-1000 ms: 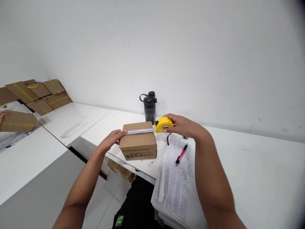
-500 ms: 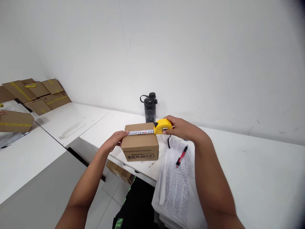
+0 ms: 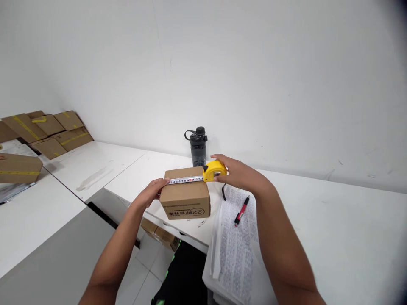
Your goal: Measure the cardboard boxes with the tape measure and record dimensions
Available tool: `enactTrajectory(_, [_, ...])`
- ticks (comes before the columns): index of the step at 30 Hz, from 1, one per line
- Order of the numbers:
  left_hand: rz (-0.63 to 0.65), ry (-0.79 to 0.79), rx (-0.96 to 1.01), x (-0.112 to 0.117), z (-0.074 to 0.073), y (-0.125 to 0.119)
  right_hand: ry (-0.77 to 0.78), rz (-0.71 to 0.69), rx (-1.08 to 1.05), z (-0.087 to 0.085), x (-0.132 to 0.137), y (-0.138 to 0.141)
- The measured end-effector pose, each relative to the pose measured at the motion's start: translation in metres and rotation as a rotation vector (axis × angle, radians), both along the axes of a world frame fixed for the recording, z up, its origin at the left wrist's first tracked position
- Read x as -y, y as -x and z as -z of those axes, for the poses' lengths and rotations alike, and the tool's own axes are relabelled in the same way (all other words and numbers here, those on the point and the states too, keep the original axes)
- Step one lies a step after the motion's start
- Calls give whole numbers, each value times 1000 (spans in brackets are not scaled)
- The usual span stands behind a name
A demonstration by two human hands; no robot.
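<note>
A small brown cardboard box (image 3: 186, 199) with dark print on its front stands on the white table. Across its top lies the pulled-out blade of a yellow tape measure (image 3: 215, 170). My right hand (image 3: 233, 171) is closed around the yellow case at the box's right edge. At the left edge, my left hand (image 3: 154, 189) pinches the end of the blade against the box; its fingertips partly cover that end. Just behind the box is a dark shaker bottle (image 3: 198, 148) with a loop on its lid.
A red and black pen (image 3: 242, 211) lies on a stack of written sheets (image 3: 237, 250) at the table's front. Several taped cartons (image 3: 47, 131) are piled at the far left. Another person's fingers touch a carton (image 3: 20, 168) there. More boxes (image 3: 160, 234) sit on the floor below.
The view has shifted slightly, so everything appears a little lower and farther left. Both hands keep the tape stretched over the box, with the case at its right edge.
</note>
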State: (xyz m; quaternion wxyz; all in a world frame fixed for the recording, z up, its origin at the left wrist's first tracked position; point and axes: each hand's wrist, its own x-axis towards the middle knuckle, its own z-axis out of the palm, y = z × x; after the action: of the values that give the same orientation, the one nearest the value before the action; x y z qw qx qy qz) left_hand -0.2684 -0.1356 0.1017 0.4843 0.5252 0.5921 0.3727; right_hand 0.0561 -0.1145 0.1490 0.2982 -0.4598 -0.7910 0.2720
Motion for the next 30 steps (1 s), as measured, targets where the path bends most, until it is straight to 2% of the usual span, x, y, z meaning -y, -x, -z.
enactTrajectory(8, [-49,-15,104,2,7,-4,-16,17,-35,-1,-2,5])
enactTrajectory(11, [-62,-11,172,1,12,-5,-28,-26,-33,-2,-3,2])
enactTrajectory(18, [-91,-34,289,0,19,-6,32,-42,-7,-5,1,1])
enactTrajectory(30, [-95,-28,344,0,22,-5,57,-78,58,-10,5,-1])
